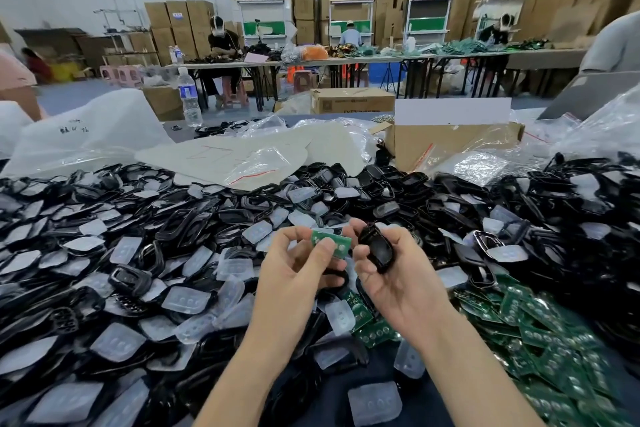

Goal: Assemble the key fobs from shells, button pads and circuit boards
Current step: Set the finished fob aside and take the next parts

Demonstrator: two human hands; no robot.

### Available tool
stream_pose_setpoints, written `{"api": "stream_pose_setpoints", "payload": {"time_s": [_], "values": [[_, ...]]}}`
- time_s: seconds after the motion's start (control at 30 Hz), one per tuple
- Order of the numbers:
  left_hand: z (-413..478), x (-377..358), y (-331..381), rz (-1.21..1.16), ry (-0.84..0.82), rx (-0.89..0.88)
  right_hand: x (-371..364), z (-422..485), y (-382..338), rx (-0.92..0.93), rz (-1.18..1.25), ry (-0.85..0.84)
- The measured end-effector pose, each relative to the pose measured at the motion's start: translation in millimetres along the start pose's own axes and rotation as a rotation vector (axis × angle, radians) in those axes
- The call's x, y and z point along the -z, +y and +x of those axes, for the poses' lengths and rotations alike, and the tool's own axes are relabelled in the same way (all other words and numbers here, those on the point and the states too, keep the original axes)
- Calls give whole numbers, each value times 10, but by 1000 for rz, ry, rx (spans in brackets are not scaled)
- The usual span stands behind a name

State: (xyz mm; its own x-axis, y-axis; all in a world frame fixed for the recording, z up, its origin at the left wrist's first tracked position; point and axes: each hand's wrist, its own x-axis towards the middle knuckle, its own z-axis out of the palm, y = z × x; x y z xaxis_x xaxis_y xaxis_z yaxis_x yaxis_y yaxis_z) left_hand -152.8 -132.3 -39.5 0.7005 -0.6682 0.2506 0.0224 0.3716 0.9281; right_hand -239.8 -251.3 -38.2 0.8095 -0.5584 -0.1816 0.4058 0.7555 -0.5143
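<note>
Above the heaped parts, the left hand (294,263) pinches a green circuit board (331,242) just beside the black shell (375,248) cradled in the curled fingers of the right hand (391,274), so seating the board looks next, calling for careful alignment.

The circuit board (330,242) is green with pale round dots; the shell (375,250) is glossy black. Button pads (187,300) at nine o'clock are milky, see-through white, while the board heap (540,333) at four o'clock is green, silver-spotted. The tabletop (332,381) shows dark navy.
</note>
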Motion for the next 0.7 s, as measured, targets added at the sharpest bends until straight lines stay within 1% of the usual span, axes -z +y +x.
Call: {"api": "stream_pose_setpoints", "payload": {"time_s": [0.13,0.4,0.57,0.7], "values": [[3,17,4,28,12,-24,26,27,36,16,-61,-9],[26,57,-26,58,34,-18,-7,8,61,33,-77,-39],[40,90,-46,58,64,-13,2,44,111,108,-286,-17],[38,92,-62,47,80,-11,32,79,134,241,-451,-8]]}}
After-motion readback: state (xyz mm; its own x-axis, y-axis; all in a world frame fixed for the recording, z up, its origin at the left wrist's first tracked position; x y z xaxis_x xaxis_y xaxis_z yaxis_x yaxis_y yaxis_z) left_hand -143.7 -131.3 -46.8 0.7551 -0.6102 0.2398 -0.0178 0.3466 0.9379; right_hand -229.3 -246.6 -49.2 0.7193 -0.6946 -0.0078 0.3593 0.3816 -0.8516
